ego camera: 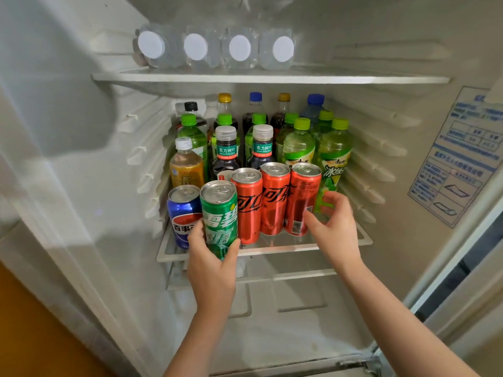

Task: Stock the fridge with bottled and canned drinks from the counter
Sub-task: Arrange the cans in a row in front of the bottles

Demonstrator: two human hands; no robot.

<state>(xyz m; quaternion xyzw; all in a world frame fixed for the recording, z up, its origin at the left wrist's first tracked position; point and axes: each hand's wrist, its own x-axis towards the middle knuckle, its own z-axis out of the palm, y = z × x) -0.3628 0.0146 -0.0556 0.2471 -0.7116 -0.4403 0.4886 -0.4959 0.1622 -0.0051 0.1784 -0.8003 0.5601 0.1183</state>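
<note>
So the green Sprite can (219,213) is wrapped low on its body by the left hand (211,257), thumb on one side and fingers on the other. It's held upright right at the front lip of the middle shelf (340,242) of the fridge (381,131). Whether its base is already down on the glass can't be told, since that part is hidden by the grip. The low hold looks chosen so the can can be slid straight into line. Just left of that grip a Pepsi can (183,213) is parked, and just right of it three red Coca-Cola cans are lined up, so a one-can slot is apparently being filled. The rightmost Coca-Cola can (302,200) is pinched by the right hand (333,227), thumb by the barcode and fingers curled round its far side, probably so the row can be steadied or nudged over to widen the slot. Right behind that grip a green tea bottle (333,156) is nearly touched by the fingertips, so hardly any room is offered backwards. Open shelf is seen only to the right of the right grip, toward the fridge wall. In front of both grips there's just the shelf edge, so nothing should be dragged outward. Neighbours could easily be knocked if the Sprite is pushed in crooked.
</note>
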